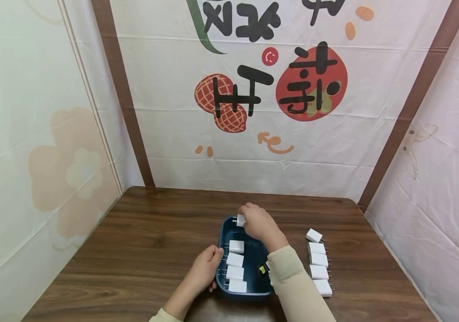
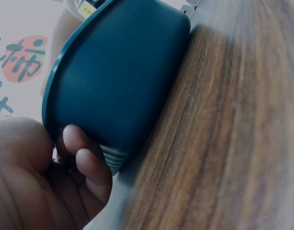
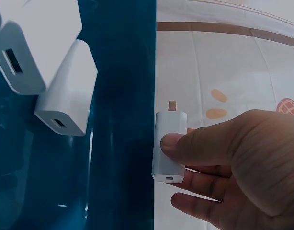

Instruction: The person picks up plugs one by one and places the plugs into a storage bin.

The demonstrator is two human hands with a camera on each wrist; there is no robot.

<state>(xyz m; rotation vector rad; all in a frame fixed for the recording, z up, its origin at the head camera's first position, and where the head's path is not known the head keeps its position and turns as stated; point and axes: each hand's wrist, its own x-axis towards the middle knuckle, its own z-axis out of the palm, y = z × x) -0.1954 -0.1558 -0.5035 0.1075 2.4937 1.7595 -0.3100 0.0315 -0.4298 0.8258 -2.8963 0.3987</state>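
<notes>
A dark blue plastic basin (image 1: 253, 293) sits on the wooden table, with several white USB chargers (image 1: 235, 260) lined up along its left side, prongs to the left. My left hand (image 1: 204, 267) grips the basin's left rim; in the left wrist view its curled fingers (image 2: 95, 167) lie under the rim against the outer wall. Over the basin's far end, my right hand (image 1: 258, 222) pinches one white charger (image 3: 169, 148) between thumb and fingers. Its prongs point left in the head view, and a USB port shows on its near end in the right wrist view.
To the right of the basin, several more white chargers (image 1: 318, 259) stand in a column on the table (image 1: 165, 223), the farthest one turned askew. A small black and yellow item (image 1: 262, 269) lies at the basin's right side, partly behind the right sleeve. Printed curtains (image 1: 253, 174) surround the table.
</notes>
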